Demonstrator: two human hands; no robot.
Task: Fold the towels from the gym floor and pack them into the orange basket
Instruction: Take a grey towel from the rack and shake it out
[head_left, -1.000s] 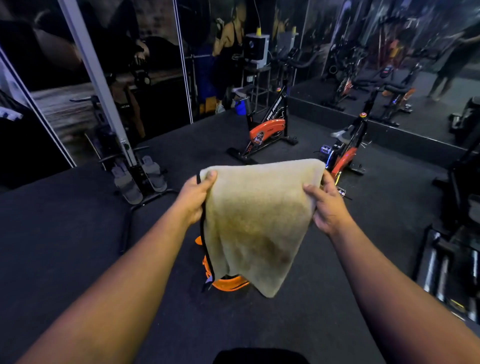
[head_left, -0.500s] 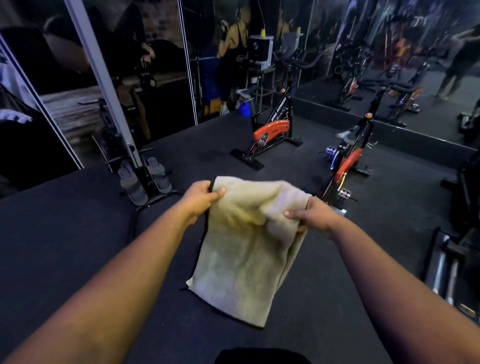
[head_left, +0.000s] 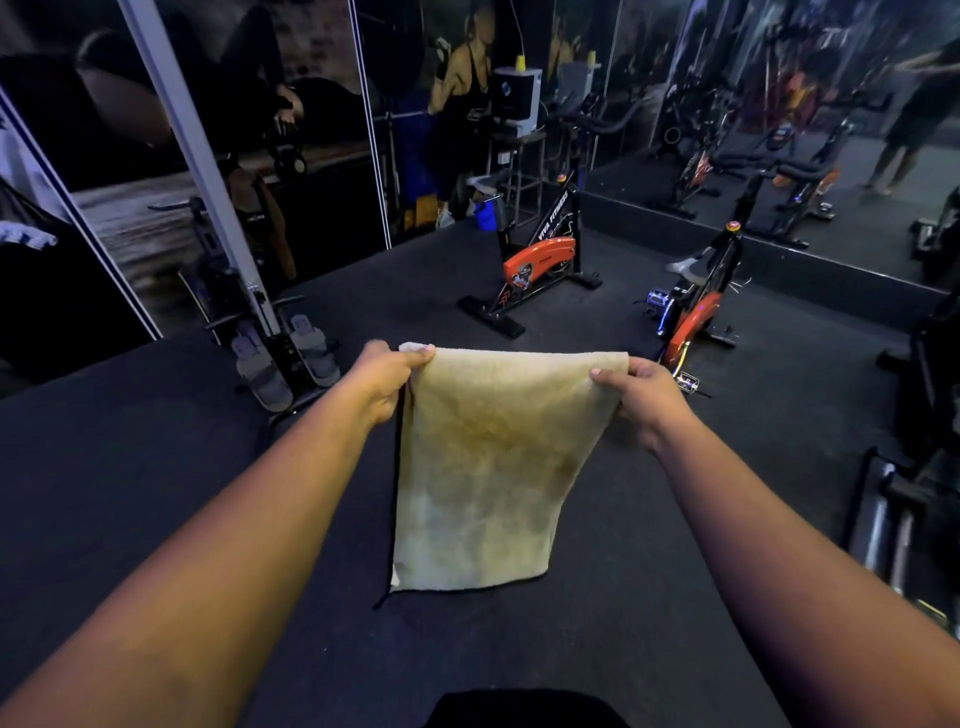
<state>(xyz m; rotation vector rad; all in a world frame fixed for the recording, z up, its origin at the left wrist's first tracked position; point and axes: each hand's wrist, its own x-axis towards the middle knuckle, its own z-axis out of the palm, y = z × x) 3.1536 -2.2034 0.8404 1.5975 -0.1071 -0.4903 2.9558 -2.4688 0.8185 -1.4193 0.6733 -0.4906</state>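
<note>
Both hands pinch the top corners of one beige towel (head_left: 483, 467): my left hand (head_left: 387, 376) at the near-left corner, my right hand (head_left: 641, 397) at the other. I hold it spread and hanging over the dark floor (head_left: 156, 493), presumably to square the edges before the next fold. I count one towel, two exercise bikes, and see no orange basket.

A dim gym with dark floor (head_left: 156, 493), two orange exercise bikes (head_left: 540, 260) (head_left: 696, 312), a rower (head_left: 275, 343), murals (head_left: 249, 93) on the left wall and mirrors (head_left: 779, 104) to the right.
</note>
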